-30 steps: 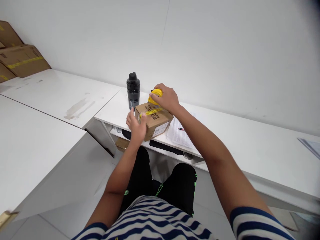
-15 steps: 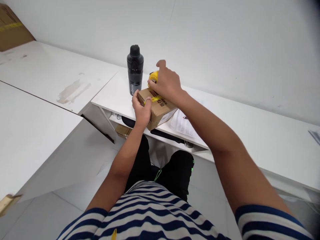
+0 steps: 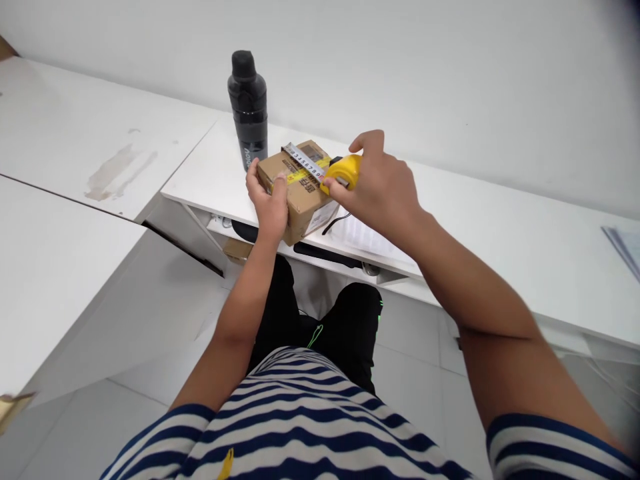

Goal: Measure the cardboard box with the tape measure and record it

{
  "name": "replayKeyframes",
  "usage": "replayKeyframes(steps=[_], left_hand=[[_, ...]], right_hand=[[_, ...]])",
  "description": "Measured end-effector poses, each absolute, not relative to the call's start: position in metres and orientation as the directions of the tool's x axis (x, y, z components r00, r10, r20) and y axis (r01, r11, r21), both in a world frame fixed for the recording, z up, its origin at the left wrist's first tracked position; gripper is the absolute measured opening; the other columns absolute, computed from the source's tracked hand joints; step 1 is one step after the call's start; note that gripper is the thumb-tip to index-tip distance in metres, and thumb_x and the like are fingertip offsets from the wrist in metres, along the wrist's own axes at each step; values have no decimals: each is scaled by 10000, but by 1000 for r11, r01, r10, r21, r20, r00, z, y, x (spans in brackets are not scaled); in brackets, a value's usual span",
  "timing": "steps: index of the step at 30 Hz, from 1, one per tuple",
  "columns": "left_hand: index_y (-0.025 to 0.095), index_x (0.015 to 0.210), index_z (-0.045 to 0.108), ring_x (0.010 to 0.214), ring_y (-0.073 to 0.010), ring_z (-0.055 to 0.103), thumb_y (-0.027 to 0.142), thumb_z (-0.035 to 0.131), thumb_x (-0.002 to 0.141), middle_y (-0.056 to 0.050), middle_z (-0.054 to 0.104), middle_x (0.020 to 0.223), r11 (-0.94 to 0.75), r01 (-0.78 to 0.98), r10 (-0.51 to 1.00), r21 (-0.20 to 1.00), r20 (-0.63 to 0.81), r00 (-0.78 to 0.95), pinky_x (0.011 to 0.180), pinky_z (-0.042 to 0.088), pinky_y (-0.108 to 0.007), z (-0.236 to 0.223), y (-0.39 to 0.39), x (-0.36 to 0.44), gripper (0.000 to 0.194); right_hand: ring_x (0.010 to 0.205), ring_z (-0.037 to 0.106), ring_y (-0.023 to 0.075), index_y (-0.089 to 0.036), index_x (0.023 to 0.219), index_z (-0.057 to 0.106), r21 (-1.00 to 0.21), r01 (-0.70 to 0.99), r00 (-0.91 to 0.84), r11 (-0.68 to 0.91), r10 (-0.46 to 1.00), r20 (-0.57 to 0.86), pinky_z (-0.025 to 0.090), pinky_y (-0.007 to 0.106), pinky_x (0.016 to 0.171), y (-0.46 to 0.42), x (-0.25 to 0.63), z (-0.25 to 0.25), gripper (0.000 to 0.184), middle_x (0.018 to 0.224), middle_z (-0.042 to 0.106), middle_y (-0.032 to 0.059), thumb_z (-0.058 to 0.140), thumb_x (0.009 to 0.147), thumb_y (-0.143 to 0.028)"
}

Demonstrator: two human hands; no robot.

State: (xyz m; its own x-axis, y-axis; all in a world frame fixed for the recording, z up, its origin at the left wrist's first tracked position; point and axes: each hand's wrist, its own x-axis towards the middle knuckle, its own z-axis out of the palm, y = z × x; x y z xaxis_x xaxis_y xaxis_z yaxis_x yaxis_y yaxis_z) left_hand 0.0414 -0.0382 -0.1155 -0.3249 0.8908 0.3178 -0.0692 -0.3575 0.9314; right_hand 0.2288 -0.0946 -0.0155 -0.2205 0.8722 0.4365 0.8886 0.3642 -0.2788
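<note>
A small brown cardboard box point(image 3: 300, 200) with a yellow tape stripe sits at the front edge of a white desk point(image 3: 500, 227). My left hand point(image 3: 267, 200) is wrapped over the box's near left corner, thumb on top. My right hand point(image 3: 385, 187) is closed on a yellow tape measure point(image 3: 345, 172) held just right of the box. The measure's blade point(image 3: 303, 160) stretches leftward across the box top, its printed numbers showing.
A black bottle point(image 3: 247, 110) stands on the desk just behind the box. Printed paper point(image 3: 365, 237) lies right of the box under my right wrist. White tables point(image 3: 60, 200) extend on the left. A shelf under the desk holds dark items. More paper point(image 3: 625, 243) lies far right.
My right hand drew the tape measure body from the box's far side out to the right, pulling the blade across the top. My left hand stayed on the box corner. The view tilted downward.
</note>
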Motion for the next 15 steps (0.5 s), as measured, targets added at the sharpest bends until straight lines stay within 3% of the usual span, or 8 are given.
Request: replayKeyframes(steps=[6,10,15], left_hand=[[310,1489,381,1459,-241,402,478,638,915,-66,421,1547,-345,-58,891,937,308,-333,1228,308,-379,-110,-40,39,652],[261,1443,410,1395,-229,475,369,632,913,-100,468,1501,-325,-44,885,945,288,-366,1179,382,-357,-102,-44,37,585],[223,1436,394,1363,-235,502,286,594,904,-135,486,1470,-308,-27,880,951,274,-389,1160,410,-379,-102,-44,35,572]], right_hand=[[796,664,316,-194,1324,367,-288,921,-131,262,905,405,479,419,651,-116,220,-7,539,1025,686,135,472,927,-543],[740,655,303,-155,1240,400,-266,956,-33,123,946,322,419,349,607,-122,209,4,509,993,698,146,498,890,-512],[713,656,279,-164,1212,428,-257,961,-26,104,956,291,351,296,567,-131,206,10,477,974,703,137,488,894,-514]])
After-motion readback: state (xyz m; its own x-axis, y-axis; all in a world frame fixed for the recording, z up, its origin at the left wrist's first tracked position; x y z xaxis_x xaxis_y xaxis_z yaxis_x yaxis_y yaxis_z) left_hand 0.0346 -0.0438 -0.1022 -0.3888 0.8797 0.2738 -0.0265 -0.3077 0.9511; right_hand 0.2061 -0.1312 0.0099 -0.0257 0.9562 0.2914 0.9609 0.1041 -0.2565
